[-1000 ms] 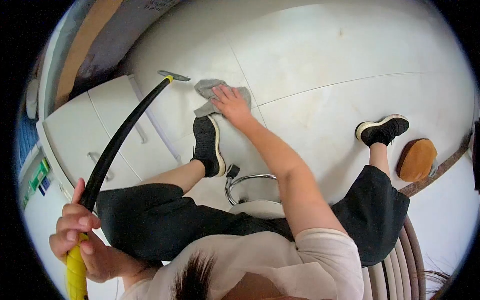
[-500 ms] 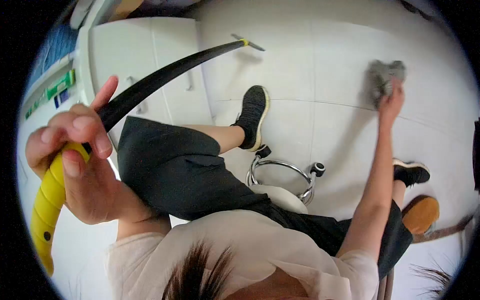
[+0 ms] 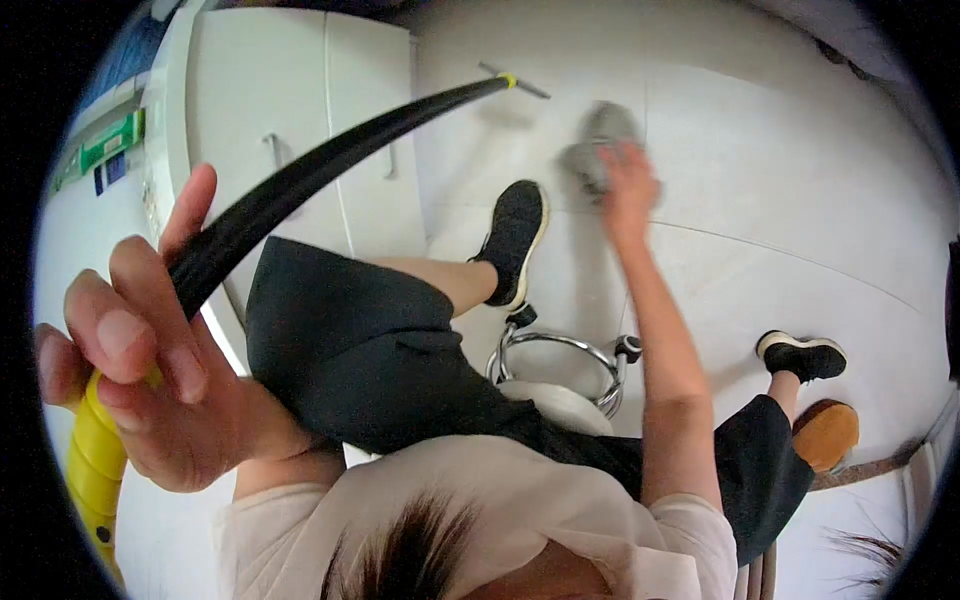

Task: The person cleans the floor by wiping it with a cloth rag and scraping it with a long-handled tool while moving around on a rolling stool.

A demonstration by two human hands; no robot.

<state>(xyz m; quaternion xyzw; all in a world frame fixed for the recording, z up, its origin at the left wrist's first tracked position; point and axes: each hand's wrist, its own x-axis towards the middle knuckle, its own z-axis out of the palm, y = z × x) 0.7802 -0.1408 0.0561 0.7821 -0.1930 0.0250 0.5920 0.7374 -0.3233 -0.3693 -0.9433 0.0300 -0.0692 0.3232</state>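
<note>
My left hand (image 3: 170,380) has its fingers curled loosely round a long stick (image 3: 330,165) with a black shaft and a yellow wrapped handle. The shaft reaches up and to the right, looking bent in this view. A yellow ring and a thin grey crosspiece (image 3: 530,87) mark its far end. Out in front over the tiled floor, my right hand (image 3: 628,190) holds a crumpled grey cloth (image 3: 605,128) in closed fingers. Hand and cloth are somewhat blurred, and a shadow lies on the tiles below them.
White cabinet doors (image 3: 260,90) stand at the upper left, with a green package (image 3: 105,140) farther left. A wheeled stool (image 3: 560,400) with a chrome ring is under me. My black shoes (image 3: 518,235) rest on the floor. A round orange-brown object (image 3: 828,437) lies at the right.
My right hand has swept left with the grey cloth. My left hand has shifted slightly down and left, still round the stick. The whole view has turned a little.
</note>
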